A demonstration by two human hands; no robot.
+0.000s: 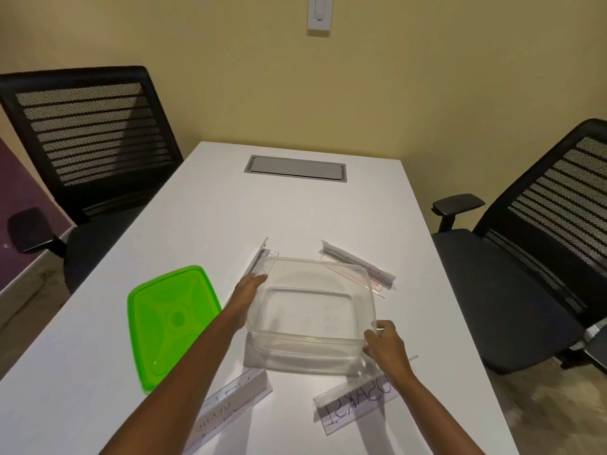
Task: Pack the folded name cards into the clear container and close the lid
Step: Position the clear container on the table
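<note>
A clear plastic container (312, 310) sits lidless and empty on the white table (295, 211). My left hand (246, 292) lies along its left wall, fingers stretched toward the far-left name card (258, 259). My right hand (382, 343) pinches the container's near-right corner rim. Another folded name card (356, 264) lies behind the container on the right. Two more lie near me: one (226, 412) at front left under my left forearm, one (354, 405) at front right marked with handwriting. The green lid (170, 323) lies flat to the left.
A grey cable hatch (295, 168) is set into the table's far middle. Black mesh office chairs stand at the left (88, 139) and right (542, 244) sides. A wall switch (319, 13) hangs on the yellow wall behind.
</note>
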